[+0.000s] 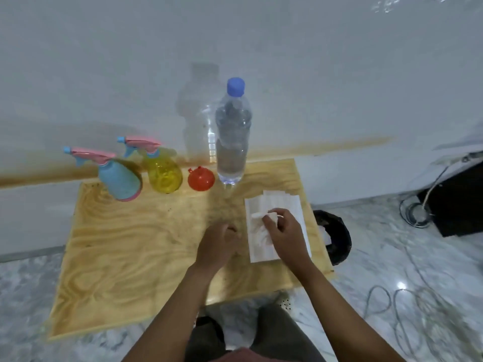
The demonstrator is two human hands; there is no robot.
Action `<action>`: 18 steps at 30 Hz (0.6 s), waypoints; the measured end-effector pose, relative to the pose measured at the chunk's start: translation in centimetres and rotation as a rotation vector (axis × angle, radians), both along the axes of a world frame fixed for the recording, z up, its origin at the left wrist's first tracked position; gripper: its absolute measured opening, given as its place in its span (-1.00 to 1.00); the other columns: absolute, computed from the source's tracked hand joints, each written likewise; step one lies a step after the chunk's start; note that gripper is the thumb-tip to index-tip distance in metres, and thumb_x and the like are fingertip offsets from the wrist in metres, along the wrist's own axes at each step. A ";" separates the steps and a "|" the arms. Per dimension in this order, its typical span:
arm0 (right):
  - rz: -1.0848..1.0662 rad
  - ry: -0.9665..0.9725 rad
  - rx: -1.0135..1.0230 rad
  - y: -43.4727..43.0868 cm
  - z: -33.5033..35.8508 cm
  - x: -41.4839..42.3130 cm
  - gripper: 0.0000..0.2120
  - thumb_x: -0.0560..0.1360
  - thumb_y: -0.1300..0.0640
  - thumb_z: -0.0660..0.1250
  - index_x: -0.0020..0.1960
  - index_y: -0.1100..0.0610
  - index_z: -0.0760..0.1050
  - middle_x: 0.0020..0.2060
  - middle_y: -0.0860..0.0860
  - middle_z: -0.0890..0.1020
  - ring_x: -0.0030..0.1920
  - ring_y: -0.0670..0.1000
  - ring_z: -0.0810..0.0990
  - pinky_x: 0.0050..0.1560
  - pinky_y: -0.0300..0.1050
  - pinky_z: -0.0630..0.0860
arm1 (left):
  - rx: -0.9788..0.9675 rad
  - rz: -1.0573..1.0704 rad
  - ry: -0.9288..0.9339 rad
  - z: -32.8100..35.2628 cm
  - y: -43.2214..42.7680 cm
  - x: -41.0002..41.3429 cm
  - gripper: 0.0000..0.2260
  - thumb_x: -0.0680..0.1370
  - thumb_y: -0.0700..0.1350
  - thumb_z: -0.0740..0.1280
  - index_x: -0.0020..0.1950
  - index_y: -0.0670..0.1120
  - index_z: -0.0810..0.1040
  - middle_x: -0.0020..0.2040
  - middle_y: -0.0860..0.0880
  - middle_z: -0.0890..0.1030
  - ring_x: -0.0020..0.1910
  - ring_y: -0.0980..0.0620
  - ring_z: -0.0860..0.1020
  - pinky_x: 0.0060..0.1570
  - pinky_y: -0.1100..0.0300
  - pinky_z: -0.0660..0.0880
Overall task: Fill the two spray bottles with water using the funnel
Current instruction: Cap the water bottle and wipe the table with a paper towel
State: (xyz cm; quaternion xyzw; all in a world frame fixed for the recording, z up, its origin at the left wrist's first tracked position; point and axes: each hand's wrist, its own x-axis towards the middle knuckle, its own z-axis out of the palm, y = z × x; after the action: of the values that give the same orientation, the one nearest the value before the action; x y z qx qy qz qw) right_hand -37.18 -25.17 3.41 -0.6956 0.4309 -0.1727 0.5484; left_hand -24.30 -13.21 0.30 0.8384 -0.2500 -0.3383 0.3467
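My right hand (281,228) pinches a white tissue (258,237) off the pile (285,202). My left hand (218,241) sits curled on the desk (117,257), holding nothing, I think. Past it stand the blue sprayer (119,178), yellow sprayer (163,173), funnel (201,180) and water bottle (232,142).

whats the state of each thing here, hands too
blue spray bottle: upright, spray head on
yellow spray bottle: upright, spray head on
funnel: on the table, in no bottle
water bottle: upright, capped, mostly full
tissue: pinched, pulled up from its pack
right hand: pinches the tissue
left hand: fingers curled, nothing seen in them
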 end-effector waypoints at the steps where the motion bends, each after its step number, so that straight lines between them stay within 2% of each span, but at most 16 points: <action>1: -0.040 0.010 -0.020 -1.3 -0.2 -1.5 -0.89 0.60 0.06 0.33 0.09 0.06 0.51 -0.40 -0.12 0.56 -0.43 -0.21 0.51 -0.38 -0.32 0.40 | 0.008 -0.037 -0.037 0.0 -1.9 -1.3 -0.93 0.53 -0.08 0.35 -0.12 -0.01 0.62 -0.11 0.07 0.64 -0.09 0.04 0.62 -0.06 0.07 0.59; 3: -0.112 0.035 -0.045 -4.1 -0.9 -4.4 -0.93 0.60 0.03 0.33 0.02 0.03 0.51 -0.42 -0.01 0.53 -0.43 -0.11 0.46 -0.37 -0.20 0.39 | -0.017 -0.103 -0.119 -0.5 -5.8 -3.8 -0.91 0.56 -0.08 0.33 -0.02 -0.03 0.63 -0.02 0.07 0.62 0.01 0.03 0.59 0.02 0.13 0.53; 5: -0.164 0.057 -0.032 -6.6 -1.7 -6.9 -0.93 0.60 0.02 0.31 0.01 0.00 0.52 -0.31 0.11 0.61 -0.37 0.00 0.51 -0.31 -0.15 0.43 | -0.036 -0.175 -0.146 -1.1 -9.3 -6.4 -0.85 0.56 -0.05 0.35 0.12 0.00 0.60 0.14 0.08 0.59 0.15 0.06 0.54 0.03 0.21 0.44; 6: -0.186 0.060 -0.024 -7.8 -2.2 -8.0 -0.93 0.61 0.02 0.31 0.01 0.00 0.52 -0.27 0.08 0.63 -0.32 0.01 0.55 -0.28 -0.17 0.45 | -0.031 -0.207 -0.143 -1.5 -11.0 -7.6 -0.79 0.56 -0.02 0.35 0.19 0.02 0.57 0.22 0.10 0.55 0.22 0.09 0.50 0.06 0.23 0.42; 8: -0.224 0.068 -0.021 -10.1 -3.1 -9.9 -0.94 0.61 0.04 0.30 0.03 0.01 0.53 -0.24 -0.02 0.64 -0.25 -0.04 0.60 -0.23 -0.22 0.46 | 0.023 -0.290 -0.182 -2.4 -14.1 -9.7 -0.65 0.57 0.07 0.34 0.34 0.03 0.49 0.38 0.07 0.46 0.38 0.07 0.39 0.25 0.17 0.41; 10: -0.252 0.077 -0.006 -12.3 -3.9 -11.4 -0.92 0.60 0.05 0.30 0.05 0.03 0.53 -0.19 -0.06 0.65 -0.16 -0.07 0.63 -0.17 -0.22 0.51 | 0.138 -0.396 -0.292 -3.4 -16.9 -11.1 -0.49 0.57 0.16 0.29 0.48 0.02 0.37 0.54 -0.01 0.30 0.52 -0.02 0.25 0.44 0.07 0.29; 11: -0.267 0.079 0.000 -13.3 -4.3 -12.1 -0.91 0.60 0.05 0.31 0.07 0.03 0.53 -0.16 -0.07 0.66 -0.13 -0.07 0.64 -0.14 -0.21 0.53 | 0.212 -0.448 -0.352 -3.8 -18.1 -11.6 -0.44 0.58 0.19 0.26 0.53 0.01 0.30 0.58 -0.04 0.22 0.54 -0.06 0.20 0.47 0.04 0.23; 13: -0.292 0.092 -0.008 -15.0 -5.2 -13.2 -0.90 0.59 0.03 0.32 0.08 0.03 0.50 -0.14 -0.06 0.66 -0.10 -0.06 0.64 -0.11 -0.17 0.55 | 0.324 -0.509 -0.452 -4.5 -19.9 -12.1 -0.41 0.57 0.18 0.24 0.54 -0.02 0.25 0.58 -0.07 0.17 0.53 -0.11 0.20 0.45 -0.01 0.22; 16: -0.303 0.128 -0.046 -17.3 -6.4 -14.6 -0.87 0.59 0.01 0.31 0.08 0.02 0.44 -0.17 -0.06 0.63 -0.15 -0.05 0.63 -0.15 -0.12 0.55 | 0.388 -0.506 -0.513 -5.2 -21.3 -12.4 -0.47 0.53 0.17 0.30 0.42 -0.04 0.36 0.48 -0.06 0.26 0.39 -0.12 0.31 0.32 -0.02 0.36; 18: -0.272 0.194 -0.100 -18.8 -7.4 -15.5 -0.84 0.61 0.00 0.30 0.11 0.05 0.45 -0.19 -0.12 0.58 -0.18 -0.10 0.57 -0.19 -0.16 0.49 | 0.395 -0.504 -0.540 -5.4 -21.6 -12.3 -0.50 0.51 0.19 0.34 0.34 -0.06 0.41 0.42 -0.05 0.30 0.33 -0.11 0.34 0.25 -0.01 0.42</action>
State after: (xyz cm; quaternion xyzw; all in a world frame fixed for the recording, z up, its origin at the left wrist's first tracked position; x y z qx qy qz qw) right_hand -52.63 -43.98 -4.02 -0.6708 0.5626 -0.1988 0.4404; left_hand -36.63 -34.77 -5.12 0.8599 -0.4596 -0.2220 0.0075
